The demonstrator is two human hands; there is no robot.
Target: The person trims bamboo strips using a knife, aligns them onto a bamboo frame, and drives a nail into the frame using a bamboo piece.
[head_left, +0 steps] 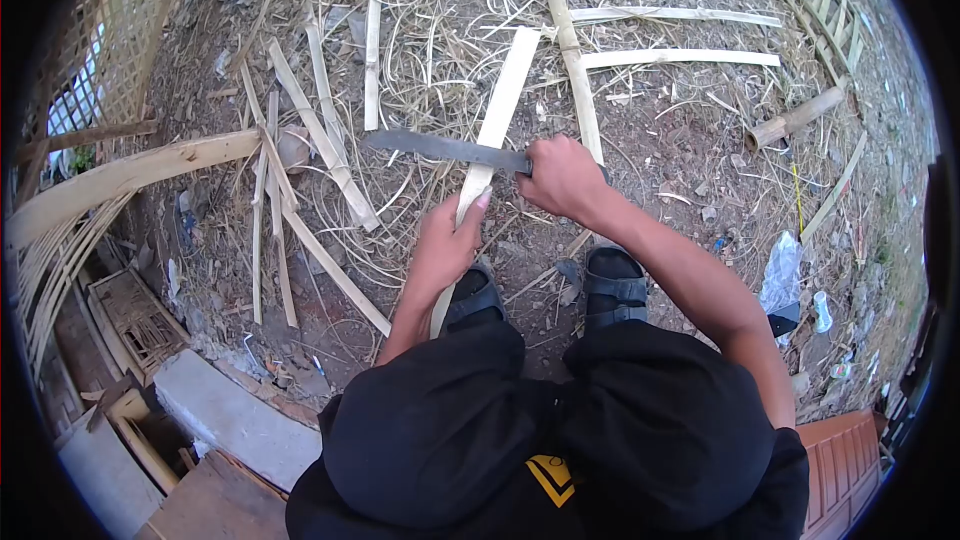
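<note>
My left hand [447,245] is closed around the lower part of a pale, flat bamboo strip [507,90], which slants up and away from me between my knees. Its thumb lies along the strip's edge. In my right hand [563,178] is the handle of a long knife [440,147]. The dark blade points left and crosses the strip just above my left hand. The strip's lower end runs down beside my left forearm and passes out of sight behind my leg.
Several split bamboo strips [325,145] lie on the littered ground to the left. A long pole [566,40] lies ahead, with strips beside it. At right are a bamboo tube [795,118] and a plastic bag [782,272]. A concrete slab [235,417] is at lower left.
</note>
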